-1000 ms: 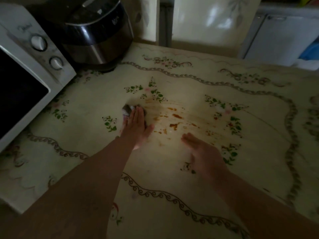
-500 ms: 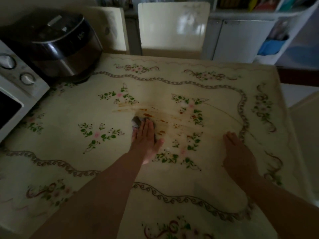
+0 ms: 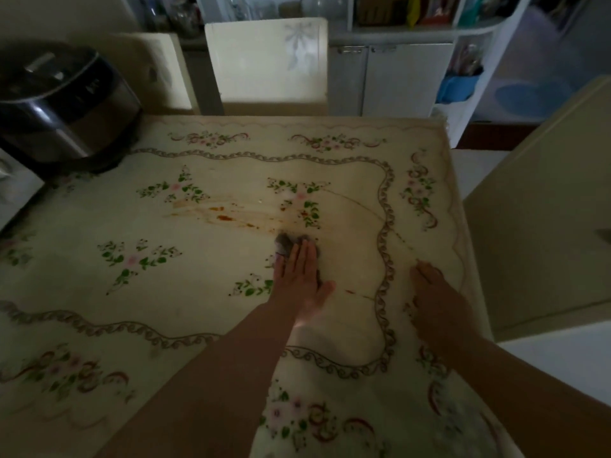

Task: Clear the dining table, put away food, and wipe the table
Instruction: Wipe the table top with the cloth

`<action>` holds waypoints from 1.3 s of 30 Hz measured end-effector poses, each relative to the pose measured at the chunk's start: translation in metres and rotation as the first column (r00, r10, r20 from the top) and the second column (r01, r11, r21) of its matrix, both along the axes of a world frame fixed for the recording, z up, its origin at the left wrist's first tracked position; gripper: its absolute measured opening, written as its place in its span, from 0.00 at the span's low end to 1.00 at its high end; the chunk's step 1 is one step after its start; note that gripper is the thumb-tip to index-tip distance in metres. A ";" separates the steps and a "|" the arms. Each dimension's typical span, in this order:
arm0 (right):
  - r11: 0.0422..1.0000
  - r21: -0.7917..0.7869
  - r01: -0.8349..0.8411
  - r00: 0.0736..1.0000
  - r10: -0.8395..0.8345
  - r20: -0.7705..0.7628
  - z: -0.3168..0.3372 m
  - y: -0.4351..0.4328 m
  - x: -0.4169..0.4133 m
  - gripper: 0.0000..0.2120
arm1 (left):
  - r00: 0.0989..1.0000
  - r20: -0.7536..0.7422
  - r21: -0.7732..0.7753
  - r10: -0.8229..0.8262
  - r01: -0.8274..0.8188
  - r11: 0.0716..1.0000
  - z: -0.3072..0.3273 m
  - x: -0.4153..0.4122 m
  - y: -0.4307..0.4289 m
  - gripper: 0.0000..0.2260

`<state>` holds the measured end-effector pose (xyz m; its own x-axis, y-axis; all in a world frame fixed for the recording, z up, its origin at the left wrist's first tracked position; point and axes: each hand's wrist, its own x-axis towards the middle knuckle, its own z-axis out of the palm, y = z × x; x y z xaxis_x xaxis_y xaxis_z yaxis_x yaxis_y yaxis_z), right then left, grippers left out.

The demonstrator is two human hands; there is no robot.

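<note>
The dining table (image 3: pixel 198 325) is covered with a cream cloth printed with flowers and scrolls. Orange-brown sauce stains (image 3: pixel 224 218) streak its middle. My left hand (image 3: pixel 299 279) lies flat, fingers together, pressing a small grey rag (image 3: pixel 286 242) onto the table at the right end of the stains. Most of the rag is hidden under my palm. My right hand (image 3: pixel 436 299) rests palm down near the table's right edge and holds nothing.
A dark rice cooker (image 3: pixel 62 107) stands at the table's back left, with a white microwave's corner (image 3: pixel 16 193) beside it. A cream chair (image 3: pixel 267 61) stands behind the table and another (image 3: pixel 545 209) to the right. White cabinets (image 3: pixel 406 77) line the back.
My left hand has slid the rag rightwards across the stains, leaving smeared streaks behind it. My right hand has shifted right towards the table edge. My view has turned right.
</note>
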<state>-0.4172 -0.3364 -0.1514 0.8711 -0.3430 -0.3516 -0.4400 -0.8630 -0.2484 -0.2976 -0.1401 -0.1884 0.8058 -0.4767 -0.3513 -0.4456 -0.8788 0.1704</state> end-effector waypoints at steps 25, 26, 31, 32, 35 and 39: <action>0.954 0.045 -0.297 0.935 0.300 -0.191 -0.009 -0.047 -0.050 0.22 | 0.962 -0.075 -0.079 -0.263 0.257 0.963 0.001 -0.146 -0.072 0.27; 0.955 0.036 -0.296 0.936 0.297 -0.189 -0.011 -0.047 -0.051 0.22 | 0.963 -0.092 -0.117 -0.253 0.242 0.963 0.001 -0.152 -0.065 0.27; 0.958 0.015 -0.287 0.942 0.285 -0.176 -0.013 -0.048 -0.054 0.22 | 0.800 -0.578 -0.463 0.161 -0.484 0.742 0.030 -0.178 -0.060 0.24; 0.959 0.011 -0.284 0.942 0.281 -0.181 -0.011 -0.048 -0.055 0.23 | 0.665 -0.714 -0.452 0.219 -0.677 0.581 0.038 -0.176 -0.062 0.20; 0.955 -0.015 -0.296 0.937 0.287 -0.201 -0.006 -0.045 -0.058 0.25 | 0.461 -0.856 -0.431 0.235 -0.886 0.170 0.047 -0.161 -0.060 0.22; 0.972 -0.002 -0.236 0.934 0.226 -0.278 -0.003 -0.041 -0.051 0.26 | 0.530 -0.737 -0.440 0.420 -0.847 0.297 0.056 -0.132 -0.033 0.27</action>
